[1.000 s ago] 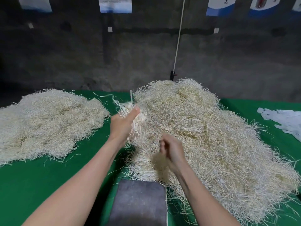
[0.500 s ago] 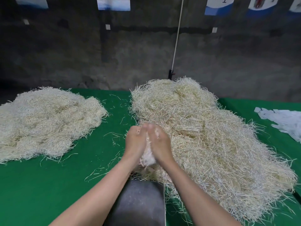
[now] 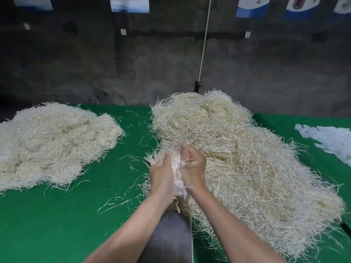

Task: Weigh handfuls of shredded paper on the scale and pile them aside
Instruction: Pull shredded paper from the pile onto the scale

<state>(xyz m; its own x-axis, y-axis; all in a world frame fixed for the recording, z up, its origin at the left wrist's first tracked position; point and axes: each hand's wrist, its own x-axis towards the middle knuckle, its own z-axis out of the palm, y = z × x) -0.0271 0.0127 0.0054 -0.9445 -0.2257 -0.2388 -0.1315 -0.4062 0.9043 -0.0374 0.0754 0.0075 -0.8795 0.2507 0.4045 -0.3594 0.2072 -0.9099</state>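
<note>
Presently the handful of shredded paper (image 3: 176, 168) is squeezed between the two hands. It is held over the near edge of the source pile (image 3: 247, 168), just beyond the far end of the scale (image 3: 171, 238).

- Left hand (image 3: 161, 173): pressed against one side of the wad, fingers largely straight.
- Right hand (image 3: 193, 168): pressed against the opposite side, fingers bent over the top of the wad.
- Palms face each other at close quarters. Strands bristle out at the upper left of the grip and trail below the wrists.

The scale shows as a dark grey platform at the near edge of the view, partly masked by the forearms. No display is visible. The source pile crowds its far and right edges, and whether strands actually rest on the platform cannot be told.

A second pile (image 3: 53, 145) lies on the left of the green worktop (image 3: 66, 215), well apart from the scale. Loose strands (image 3: 117, 202) are scattered between the two. White paper pieces (image 3: 330, 141) lie at the right edge.

Risks, as judged:
- Trailing strands may drop to the worktop on the way down, giving a short reading.
- Strands tangled with the source pile could drag extra material along.
- The compressed wad may spring open on release and overhang the platform.
- Source pile contact with the platform would corrupt the reading
</note>
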